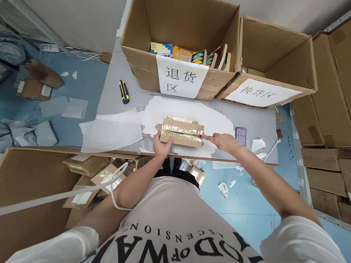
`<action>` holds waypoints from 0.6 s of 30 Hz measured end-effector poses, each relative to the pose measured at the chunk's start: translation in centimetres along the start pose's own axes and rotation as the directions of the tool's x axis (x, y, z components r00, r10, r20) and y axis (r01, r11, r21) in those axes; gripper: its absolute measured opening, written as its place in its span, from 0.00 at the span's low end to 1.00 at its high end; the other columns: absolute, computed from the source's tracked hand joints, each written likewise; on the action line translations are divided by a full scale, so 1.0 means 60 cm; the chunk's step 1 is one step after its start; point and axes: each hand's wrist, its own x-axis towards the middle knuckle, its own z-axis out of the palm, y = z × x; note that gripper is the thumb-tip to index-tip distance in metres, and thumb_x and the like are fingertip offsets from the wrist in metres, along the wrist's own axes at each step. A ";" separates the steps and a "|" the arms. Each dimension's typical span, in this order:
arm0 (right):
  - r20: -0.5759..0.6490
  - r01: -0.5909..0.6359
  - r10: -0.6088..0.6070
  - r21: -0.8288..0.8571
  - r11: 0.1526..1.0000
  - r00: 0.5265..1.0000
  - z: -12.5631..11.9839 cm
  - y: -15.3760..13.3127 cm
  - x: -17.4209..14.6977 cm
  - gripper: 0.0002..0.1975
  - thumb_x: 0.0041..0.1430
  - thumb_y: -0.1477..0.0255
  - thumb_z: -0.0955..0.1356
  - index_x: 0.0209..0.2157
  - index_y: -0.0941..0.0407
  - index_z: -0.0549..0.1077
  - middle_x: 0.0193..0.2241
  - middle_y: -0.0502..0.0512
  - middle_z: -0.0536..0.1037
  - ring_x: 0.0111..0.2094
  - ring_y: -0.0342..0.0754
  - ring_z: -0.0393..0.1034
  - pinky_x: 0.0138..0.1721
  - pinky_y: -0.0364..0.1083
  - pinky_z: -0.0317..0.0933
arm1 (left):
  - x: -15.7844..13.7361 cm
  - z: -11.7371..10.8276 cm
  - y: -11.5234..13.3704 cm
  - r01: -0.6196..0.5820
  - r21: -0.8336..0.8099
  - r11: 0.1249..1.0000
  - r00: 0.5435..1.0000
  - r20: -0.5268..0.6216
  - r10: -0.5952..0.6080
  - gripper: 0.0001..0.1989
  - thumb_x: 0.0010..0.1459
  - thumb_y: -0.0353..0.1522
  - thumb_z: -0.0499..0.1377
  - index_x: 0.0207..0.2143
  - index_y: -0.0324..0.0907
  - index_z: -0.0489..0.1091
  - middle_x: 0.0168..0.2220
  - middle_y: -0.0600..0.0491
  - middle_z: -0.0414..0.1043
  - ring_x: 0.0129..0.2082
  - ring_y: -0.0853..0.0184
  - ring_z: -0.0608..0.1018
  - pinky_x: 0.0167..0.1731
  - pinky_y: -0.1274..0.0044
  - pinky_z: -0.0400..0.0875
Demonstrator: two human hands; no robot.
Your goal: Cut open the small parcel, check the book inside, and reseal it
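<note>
In the head view, a taped cardboard parcel [182, 132] lay flat near the front edge of the grey desk [114, 90], resting on torn white wrapping [196, 113]. The left hand [162, 145] gripped the parcel's near-left corner, its grip closed on the cardboard with the thumb over the top face. The right hand [222, 142] lay at the parcel's right end, its index finger stretched out so the tip touched the taped edge; that grip held nothing, and its other fingers were loosely curled. Glossy brown tape ran across the parcel's top. Just beyond the right hand, a smartphone [241, 135] lay face up on the desk, its screen lit. A yellow and black utility knife [124, 91] lay well apart, to the left on the desk's bare part. A loose white sheet [113, 131] hung over the desk's front-left edge. At the back stood 2 open cardboard boxes: the left box [138, 62] held a row of books [189, 55] and bore a paper label [180, 77] with printed characters, and the right box [306, 57] carried a similar label [260, 93]. Below the desk's left side, a large carton [18, 186] held several small parcels [96, 177]. Scraps of paper and wrapping lay about the blue floor [243, 204].
</note>
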 end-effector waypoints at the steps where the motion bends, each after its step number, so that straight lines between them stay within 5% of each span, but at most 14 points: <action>1: 0.006 -0.028 0.028 0.005 1.000 1.000 0.006 0.013 -0.013 0.34 0.62 0.79 0.57 0.65 0.36 0.50 0.38 0.59 0.75 0.32 0.51 0.73 0.30 0.46 0.56 | 0.000 0.000 0.001 -0.001 0.014 1.000 1.000 -0.009 0.001 0.31 0.45 0.43 0.67 0.49 0.40 0.64 0.48 0.43 0.69 0.52 0.55 0.71 0.55 0.61 0.64; 6: -0.042 -0.084 0.086 0.042 0.996 0.995 0.038 0.046 -0.065 0.31 0.64 0.75 0.57 0.64 0.34 0.51 0.37 0.56 0.74 0.28 0.47 0.69 0.29 0.44 0.55 | 0.000 -0.002 0.006 0.017 0.014 1.000 1.000 -0.011 -0.017 0.31 0.44 0.44 0.67 0.48 0.41 0.65 0.46 0.44 0.69 0.51 0.55 0.72 0.54 0.62 0.65; 9: -0.193 -0.125 0.162 0.192 0.973 0.968 0.075 0.056 -0.085 0.27 0.68 0.69 0.54 0.66 0.37 0.48 0.40 0.56 0.73 0.32 0.49 0.69 0.30 0.44 0.57 | 0.000 -0.004 0.007 0.022 0.000 1.000 1.000 0.006 -0.022 0.31 0.45 0.44 0.68 0.48 0.41 0.65 0.46 0.44 0.69 0.51 0.55 0.72 0.54 0.62 0.65; 12: -0.287 -0.331 0.463 0.407 0.852 0.839 0.135 0.054 -0.062 0.30 0.68 0.65 0.52 0.69 0.48 0.39 0.46 0.61 0.71 0.39 0.53 0.69 0.33 0.47 0.61 | -0.001 -0.007 0.007 0.036 -0.019 0.999 0.999 0.023 -0.036 0.33 0.45 0.45 0.68 0.50 0.41 0.64 0.48 0.43 0.69 0.52 0.55 0.72 0.54 0.62 0.66; 15: -0.164 -0.534 0.700 0.534 0.656 0.696 0.203 0.030 0.011 0.31 0.67 0.66 0.53 0.69 0.54 0.40 0.49 0.65 0.67 0.43 0.56 0.67 0.39 0.50 0.62 | 0.000 -0.012 0.006 0.063 -0.042 0.997 0.996 0.060 -0.060 0.35 0.44 0.44 0.69 0.52 0.41 0.63 0.49 0.42 0.69 0.52 0.56 0.72 0.53 0.62 0.67; 18: 0.014 -0.638 0.790 0.598 0.484 0.612 0.257 -0.003 0.086 0.30 0.65 0.69 0.55 0.68 0.53 0.46 0.50 0.66 0.64 0.49 0.58 0.64 0.47 0.52 0.60 | 0.002 -0.017 0.004 0.071 -0.058 0.996 0.993 0.095 -0.066 0.35 0.44 0.44 0.69 0.52 0.41 0.63 0.48 0.43 0.70 0.50 0.57 0.74 0.52 0.63 0.68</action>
